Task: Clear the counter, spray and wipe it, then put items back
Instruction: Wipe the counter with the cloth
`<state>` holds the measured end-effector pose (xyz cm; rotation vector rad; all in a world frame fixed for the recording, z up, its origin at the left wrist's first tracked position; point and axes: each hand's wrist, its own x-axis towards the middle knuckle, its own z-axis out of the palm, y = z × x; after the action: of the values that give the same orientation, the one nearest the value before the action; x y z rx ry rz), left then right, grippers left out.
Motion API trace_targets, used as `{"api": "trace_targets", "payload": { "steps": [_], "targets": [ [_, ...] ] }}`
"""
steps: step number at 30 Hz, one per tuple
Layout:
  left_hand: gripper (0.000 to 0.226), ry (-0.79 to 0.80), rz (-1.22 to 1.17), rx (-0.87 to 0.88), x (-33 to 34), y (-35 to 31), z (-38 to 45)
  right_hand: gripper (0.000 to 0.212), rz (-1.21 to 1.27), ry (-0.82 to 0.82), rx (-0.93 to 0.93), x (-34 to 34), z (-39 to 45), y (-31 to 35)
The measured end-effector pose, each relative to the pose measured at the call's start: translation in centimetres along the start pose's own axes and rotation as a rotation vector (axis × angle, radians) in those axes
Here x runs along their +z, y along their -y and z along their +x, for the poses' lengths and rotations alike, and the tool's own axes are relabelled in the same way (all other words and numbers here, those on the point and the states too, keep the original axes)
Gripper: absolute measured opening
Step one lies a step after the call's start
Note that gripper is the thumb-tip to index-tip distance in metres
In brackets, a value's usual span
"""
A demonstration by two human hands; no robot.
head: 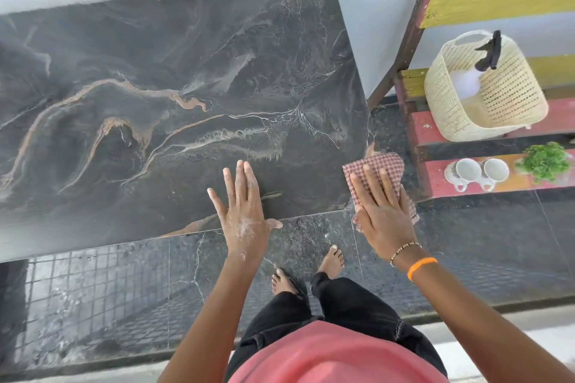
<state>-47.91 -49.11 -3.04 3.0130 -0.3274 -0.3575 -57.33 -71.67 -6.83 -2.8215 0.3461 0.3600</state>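
The dark marble counter (pixel 174 78) with orange and white veins fills the upper left and bears nothing but my hands. My left hand (pixel 241 210) lies flat on its front edge, fingers spread, with white residue on the back. My right hand (pixel 381 211) presses flat on a red-and-white checked cloth (pixel 381 165) at the counter's front right corner. On the shelf to the right stand a cream woven basket (pixel 510 109) holding a spray bottle with a black trigger (pixel 490 53), two white cups (pixel 479 172) and a small green plant (pixel 544 162).
The painted wooden shelf (pixel 435 183) stands close to the counter's right side, with a brown post (pixel 413 28) leaning up beside it. White walls lie behind the counter. Dark tiled floor (pixel 466 242) is under my bare feet (pixel 311 274).
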Motion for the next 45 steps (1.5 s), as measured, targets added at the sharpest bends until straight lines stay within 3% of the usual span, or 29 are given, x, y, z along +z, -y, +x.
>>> {"api": "trace_targets", "payload": {
  "steps": [7, 12, 17, 22, 26, 33, 39, 45],
  "targets": [
    [0.116, -0.031, -0.059, -0.019, 0.5, 2.4, -2.2, 0.053, -0.101, 0.059, -0.096, -0.8, 4.4, 2.6],
    [0.105, -0.081, -0.13, -0.181, 0.6, 6.6, -5.5, 0.054, -0.1, 0.09, -0.264, -0.3, 8.2, 13.1],
    [0.097, -0.119, -0.174, -0.379, 1.5, 9.9, -8.1, 0.058, -0.144, 0.112, -0.529, 3.0, 5.4, 22.8],
    [0.09, -0.128, -0.168, -0.409, 2.0, 10.8, -8.6, 0.08, -0.234, 0.02, -0.698, 4.5, 3.2, 19.5],
    [0.087, -0.08, -0.2, -0.354, 2.3, 9.5, -8.7, 0.107, -0.298, -0.016, -0.588, 2.8, 2.9, 12.5],
    [0.088, 0.009, -0.292, -0.287, 3.1, 8.5, -8.8, 0.111, -0.243, 0.09, -0.15, -0.8, -0.3, 3.8],
    [0.083, 0.005, -0.391, -0.32, 3.6, 9.2, -9.2, 0.069, 0.105, -0.059, -0.095, -1.0, -0.9, 7.9],
    [0.08, 0.028, -0.481, -0.427, 4.5, 10.9, -11.2, 0.055, 0.223, 0.039, -0.302, 2.6, 1.6, 20.3]
  ]
}}
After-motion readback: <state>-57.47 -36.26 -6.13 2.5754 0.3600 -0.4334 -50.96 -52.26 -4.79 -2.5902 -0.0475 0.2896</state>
